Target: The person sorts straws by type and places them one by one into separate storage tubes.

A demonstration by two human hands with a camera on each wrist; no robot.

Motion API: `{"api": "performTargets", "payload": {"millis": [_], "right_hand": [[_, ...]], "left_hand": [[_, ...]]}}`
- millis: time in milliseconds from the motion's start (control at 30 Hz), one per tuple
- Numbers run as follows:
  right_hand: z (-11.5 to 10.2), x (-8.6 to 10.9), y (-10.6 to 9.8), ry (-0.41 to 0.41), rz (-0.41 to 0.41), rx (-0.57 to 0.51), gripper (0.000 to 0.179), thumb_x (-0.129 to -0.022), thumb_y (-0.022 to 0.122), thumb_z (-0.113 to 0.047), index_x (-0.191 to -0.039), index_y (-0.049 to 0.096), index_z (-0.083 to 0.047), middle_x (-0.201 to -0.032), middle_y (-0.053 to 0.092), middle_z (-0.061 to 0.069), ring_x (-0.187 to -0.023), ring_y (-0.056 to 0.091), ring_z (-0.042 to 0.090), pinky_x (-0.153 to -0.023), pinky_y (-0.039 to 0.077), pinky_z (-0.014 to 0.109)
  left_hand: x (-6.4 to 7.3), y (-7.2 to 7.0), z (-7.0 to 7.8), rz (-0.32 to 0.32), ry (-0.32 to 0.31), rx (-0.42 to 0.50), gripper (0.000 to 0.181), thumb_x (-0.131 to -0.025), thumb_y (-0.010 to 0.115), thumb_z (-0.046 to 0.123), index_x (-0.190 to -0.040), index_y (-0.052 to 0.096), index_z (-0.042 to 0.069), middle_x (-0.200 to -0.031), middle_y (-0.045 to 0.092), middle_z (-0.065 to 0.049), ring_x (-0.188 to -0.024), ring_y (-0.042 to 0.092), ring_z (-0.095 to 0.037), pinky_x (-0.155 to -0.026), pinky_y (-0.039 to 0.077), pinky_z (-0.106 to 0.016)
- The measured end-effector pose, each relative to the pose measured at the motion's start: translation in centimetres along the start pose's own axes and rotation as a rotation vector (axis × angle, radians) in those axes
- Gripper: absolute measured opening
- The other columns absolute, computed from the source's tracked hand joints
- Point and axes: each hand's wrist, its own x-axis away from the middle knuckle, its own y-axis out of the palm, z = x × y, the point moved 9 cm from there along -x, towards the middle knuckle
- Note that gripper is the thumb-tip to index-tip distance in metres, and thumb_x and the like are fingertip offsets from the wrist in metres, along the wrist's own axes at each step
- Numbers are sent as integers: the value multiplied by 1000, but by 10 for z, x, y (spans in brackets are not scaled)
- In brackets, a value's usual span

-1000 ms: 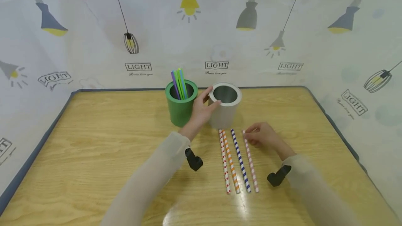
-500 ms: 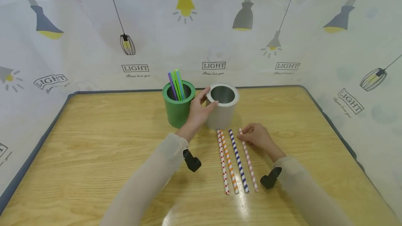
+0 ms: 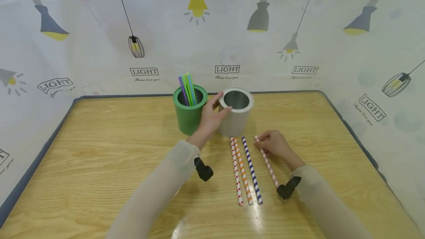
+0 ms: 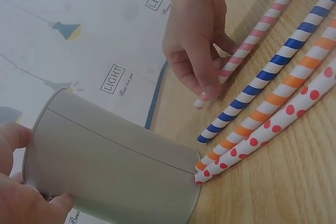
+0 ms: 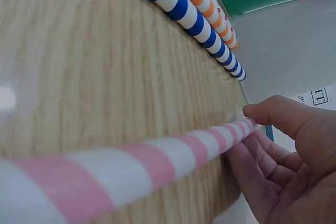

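Note:
In the head view my left hand [image 3: 211, 116] holds the grey-white cup [image 3: 232, 123] by its upper side, thumb in front and fingers at the left of the rim. The cup stands upright; nothing shows inside it. My right hand [image 3: 276, 145] pinches a pink-and-white striped paper straw [image 3: 267, 163] near its far end, between thumb and fingers, as the right wrist view also shows. To its left lie a blue-striped straw [image 3: 252, 170], an orange-striped straw [image 3: 243, 170] and a red-dotted straw [image 3: 236, 170], their far ends near the cup's base.
A green cup [image 3: 188, 119] stands left of the grey-white one, behind my left hand, with several coloured straws [image 3: 188, 89] in it. The wooden table [image 3: 99, 158] meets a wall covering [image 3: 166, 28] printed with lamps at its back and sides.
The pink-striped straw, parallel to the others before, now slants with its near end swung right towards my right wrist. My left hand stays on the grey-white cup.

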Motion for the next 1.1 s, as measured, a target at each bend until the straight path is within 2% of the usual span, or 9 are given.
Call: {"api": "performTargets", "payload": {"millis": [133,400,833,1100], "right_hand": [[-8,1,-3,-48,7,-18,26,-82,69,-11,-97,59,8,-71,61,9,-50,55,13,-46,51,26],[-49,7,-27,-232,84,-49,26,-85,65,-11,-100,59,9,-71,60,10,-53,58,15,-53,56,38],[-113,20,-78,-367,233,-116,32,-86,66,-17,-104,57,8,-75,60,11,-54,60,9,-53,56,29],[-160,19,-99,-495,307,-115,22,-83,67,-10,-95,60,6,-67,59,6,-52,58,9,-49,55,27]], "left_hand": [[0,0,-1,3,-4,-2,64,-81,67,8,-139,40,17,-143,37,-2,-128,35,-21,-107,27,-37],[0,0,-1,7,-6,-2,62,-82,67,9,-138,42,18,-142,37,-1,-128,35,-21,-107,27,-37],[-1,-1,-2,7,7,-14,63,-82,67,9,-139,41,17,-142,37,-1,-128,35,-21,-107,28,-36],[-2,-1,-1,-4,20,-16,64,-81,68,8,-139,40,16,-142,37,-2,-128,35,-21,-107,27,-36]]}}
